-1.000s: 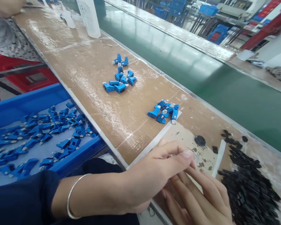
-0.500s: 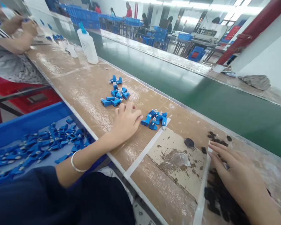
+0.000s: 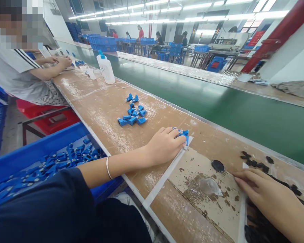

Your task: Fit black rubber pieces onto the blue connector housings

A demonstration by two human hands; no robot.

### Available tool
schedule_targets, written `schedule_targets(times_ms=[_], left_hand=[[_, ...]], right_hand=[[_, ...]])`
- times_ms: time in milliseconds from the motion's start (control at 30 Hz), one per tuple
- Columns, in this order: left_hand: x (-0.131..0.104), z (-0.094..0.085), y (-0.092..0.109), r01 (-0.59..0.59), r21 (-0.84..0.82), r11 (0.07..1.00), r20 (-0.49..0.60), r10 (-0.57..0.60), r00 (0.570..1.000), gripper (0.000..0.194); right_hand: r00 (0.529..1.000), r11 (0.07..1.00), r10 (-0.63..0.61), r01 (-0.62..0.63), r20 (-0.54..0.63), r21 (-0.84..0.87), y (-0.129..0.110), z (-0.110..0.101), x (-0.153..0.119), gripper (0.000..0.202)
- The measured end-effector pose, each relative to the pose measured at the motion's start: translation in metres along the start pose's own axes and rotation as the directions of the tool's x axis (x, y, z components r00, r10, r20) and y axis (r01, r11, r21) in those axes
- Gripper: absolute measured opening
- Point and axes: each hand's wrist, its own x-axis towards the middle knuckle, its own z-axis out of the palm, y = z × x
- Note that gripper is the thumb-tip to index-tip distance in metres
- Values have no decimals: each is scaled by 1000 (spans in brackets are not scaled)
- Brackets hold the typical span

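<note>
My left hand (image 3: 167, 143) reaches over a small pile of blue plastic pieces (image 3: 184, 133), its fingers curled down on one of them and covering part of the pile. My right hand (image 3: 266, 192) is at the right edge of a stained cardboard sheet (image 3: 187, 168), thumb and fingertips pinched together; whatever is between them is too small to make out. Just left of those fingertips lies a round black lid (image 3: 218, 165). A clear, wet-looking blob (image 3: 209, 186) sits on the cardboard. Small black pieces (image 3: 255, 164) are scattered beyond and beneath my right hand.
More blue pieces lie in a group (image 3: 132, 114) farther left on the bench. A white bottle with a blue tip (image 3: 106, 69) stands beyond. Beside my lap is a blue crate (image 3: 35, 145) of blue pieces. A green conveyor belt (image 3: 192, 91) runs alongside; a co-worker (image 3: 17, 77) sits at left.
My left hand has moved right, from beside the small blue pile onto it. My right hand has left the black pieces for the cardboard's edge, fingers now pinched. The camera view has tilted up.
</note>
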Motion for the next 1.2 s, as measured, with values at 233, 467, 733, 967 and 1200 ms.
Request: schedule_targets(times_ms=[233,467,733,967,1200], left_hand=[[10,14,-12,-413,153,898,141,394,908,17],[1,17,1,-396,121,910,118,383,916,20],[-8,21,33,-251,-128,960,-7,252,968,23],[-10,6,18,162,-883,441,163,-36,986,18],[3,24,14,28,-948,318,109,239,965,19]], right_hand=[[974,968,220,-224,48,114,2,-3,-1,16],[894,860,447,-423,-22,286,-30,-15,-5,27],[767,313,634,-375,102,873,-82,-15,6,29],[838,614,544,-420,27,669,-89,-19,-7,20],[994,990,109,-109,-1,94,-91,-17,-14,25]])
